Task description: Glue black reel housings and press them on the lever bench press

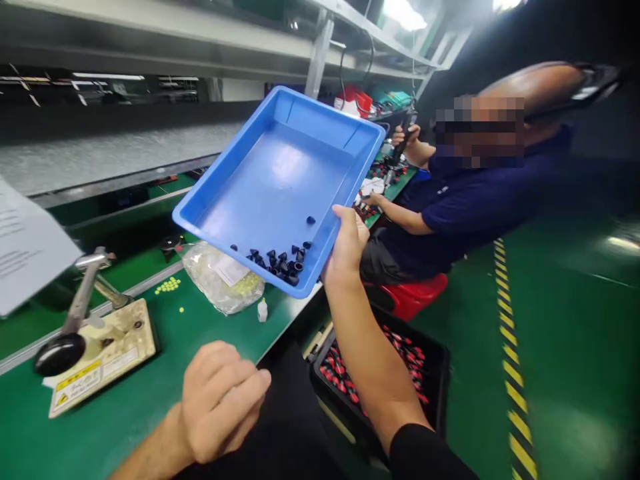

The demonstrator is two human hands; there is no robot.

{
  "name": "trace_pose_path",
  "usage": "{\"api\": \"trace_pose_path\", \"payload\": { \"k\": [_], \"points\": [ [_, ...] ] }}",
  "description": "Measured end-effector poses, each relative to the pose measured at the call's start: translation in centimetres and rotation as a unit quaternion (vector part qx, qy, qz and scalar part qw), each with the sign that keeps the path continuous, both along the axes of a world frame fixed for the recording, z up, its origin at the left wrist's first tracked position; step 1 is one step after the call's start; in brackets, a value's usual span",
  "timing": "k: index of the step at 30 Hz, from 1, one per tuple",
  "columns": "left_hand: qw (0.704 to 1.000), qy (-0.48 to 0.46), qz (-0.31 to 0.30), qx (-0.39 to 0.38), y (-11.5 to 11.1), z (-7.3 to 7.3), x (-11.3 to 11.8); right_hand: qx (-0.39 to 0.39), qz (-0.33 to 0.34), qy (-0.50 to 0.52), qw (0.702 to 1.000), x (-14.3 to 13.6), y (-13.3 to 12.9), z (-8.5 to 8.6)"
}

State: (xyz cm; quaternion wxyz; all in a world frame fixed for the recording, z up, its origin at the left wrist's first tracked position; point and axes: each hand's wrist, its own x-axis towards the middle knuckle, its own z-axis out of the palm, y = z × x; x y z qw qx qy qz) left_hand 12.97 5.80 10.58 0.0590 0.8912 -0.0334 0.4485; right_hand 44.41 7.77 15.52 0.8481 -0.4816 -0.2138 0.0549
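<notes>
My right hand grips the right rim of a blue tray, thumb on the inside. The tray is raised and tilted above the bench. Several small black cone-shaped parts are gathered in its lower corner, and one lies a little higher. Below the tray, near the bench's front edge, my left hand is closed with its fingers curled in; what it holds, if anything, is hidden. A clear bag of yellowish pieces lies on the bench under the tray, beside a small white bottle.
A lever press stands on the green bench at left, near loose yellow pieces. A black bin of red-and-black parts is on the floor. At right, a seated person works on a red stool.
</notes>
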Motion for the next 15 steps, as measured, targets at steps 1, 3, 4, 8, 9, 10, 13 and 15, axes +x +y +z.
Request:
{"api": "trace_pose_path", "payload": {
  "k": [1, 3, 4, 8, 9, 10, 13, 15],
  "points": [
    [1.000, 0.000, 0.010, 0.012, 0.1, 2.2, 0.9, 0.018, -0.004, 0.015, 1.000, -0.7, -1.4, -0.8],
    [0.998, 0.041, 0.043, -0.003, 1.3, 5.6, 4.0, 0.049, -0.008, 0.047, 0.998, -2.1, -3.3, -2.0],
    [0.995, 0.086, 0.056, -0.009, 2.3, 6.6, 6.0, 0.049, -0.007, 0.054, 0.997, -2.8, -3.7, -2.5],
    [0.963, 0.269, -0.007, 0.003, 6.0, 7.3, 13.9, 0.041, -0.001, 0.064, 0.997, -4.4, -3.8, -3.4],
    [0.953, 0.302, -0.029, 0.005, 6.5, 7.0, 15.1, 0.040, 0.001, 0.065, 0.997, -4.4, -3.8, -3.6],
    [0.942, 0.332, -0.048, 0.005, 6.8, 6.7, 15.8, 0.040, 0.002, 0.065, 0.997, -4.4, -3.7, -3.7],
    [0.909, 0.409, -0.081, -0.007, 6.8, 6.4, 15.6, 0.033, 0.000, 0.066, 0.997, -3.9, -3.8, -4.2],
    [0.889, 0.450, -0.089, -0.012, 6.5, 6.6, 14.5, 0.034, -0.008, 0.064, 0.997, -3.7, -3.8, -4.4]
  ]
}}
